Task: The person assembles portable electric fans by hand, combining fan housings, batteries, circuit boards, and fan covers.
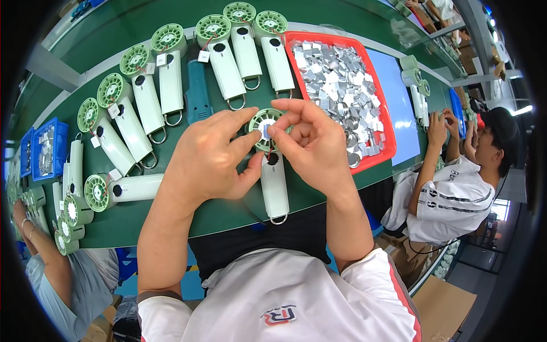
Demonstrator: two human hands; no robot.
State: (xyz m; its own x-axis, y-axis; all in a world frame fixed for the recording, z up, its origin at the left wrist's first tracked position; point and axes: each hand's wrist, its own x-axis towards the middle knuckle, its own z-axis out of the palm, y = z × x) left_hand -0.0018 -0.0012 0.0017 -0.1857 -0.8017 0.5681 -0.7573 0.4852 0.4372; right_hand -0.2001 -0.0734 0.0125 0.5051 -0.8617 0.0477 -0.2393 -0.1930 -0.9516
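Note:
A pale green handheld fan (276,191) lies on the table in front of me, its round head away from me and its wire loop toward me. My left hand (208,151) curls round the left side of that head, index fingertip at the hub and thumb by the top of the handle. My right hand (313,142) comes in from the other side, with thumb and index finger pinched at the hub. Between the fingertips shows a small pale bluish-white square piece (265,132). Fingers partly hide the fan head.
Several similar fans (228,71) with loose wires and white connectors form an arc at the left and back. Among them lies a teal power tool (198,85). A red tray (390,134) holds many small silvery pieces. Co-workers sit on both sides, one person (450,188) at right.

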